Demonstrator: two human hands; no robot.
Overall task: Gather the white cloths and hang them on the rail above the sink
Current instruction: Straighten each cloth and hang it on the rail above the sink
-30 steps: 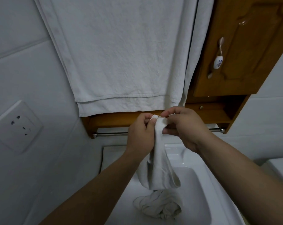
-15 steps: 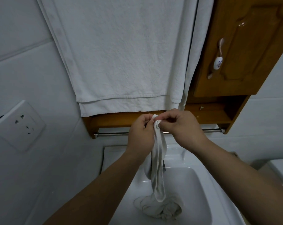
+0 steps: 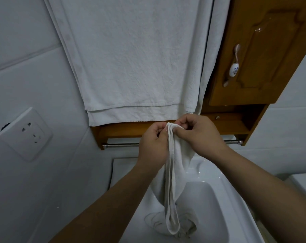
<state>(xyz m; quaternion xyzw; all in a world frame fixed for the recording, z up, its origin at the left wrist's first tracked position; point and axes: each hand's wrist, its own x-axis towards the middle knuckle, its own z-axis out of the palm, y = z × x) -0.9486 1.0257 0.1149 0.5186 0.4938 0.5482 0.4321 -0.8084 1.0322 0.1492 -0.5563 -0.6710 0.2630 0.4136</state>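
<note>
In the white sink point(image 3: 218, 195), a crumpled cloth point(image 3: 155, 223) heaped at the bottom of the basin. Above it, a second white cloth point(image 3: 171, 181) hanging in a long narrow fold, top edge bunched between both hands, lower end dangling down onto the heap. Left hand point(image 3: 153, 142) clenched, thumb and forefinger pinching the left side of the bunched edge. Right hand point(image 3: 199, 135) closed over the right side, thumb pressed against the fabric just under the edge, more cloth draping below the palm. Both hands touching each other at the cloth's top, held in front of the metal rail point(image 3: 122, 145) under the wooden shelf point(image 3: 124, 129). Higher up, a large white towel point(image 3: 131, 58) hanging flat on the wall beside a wooden cabinet point(image 3: 271, 50).
</note>
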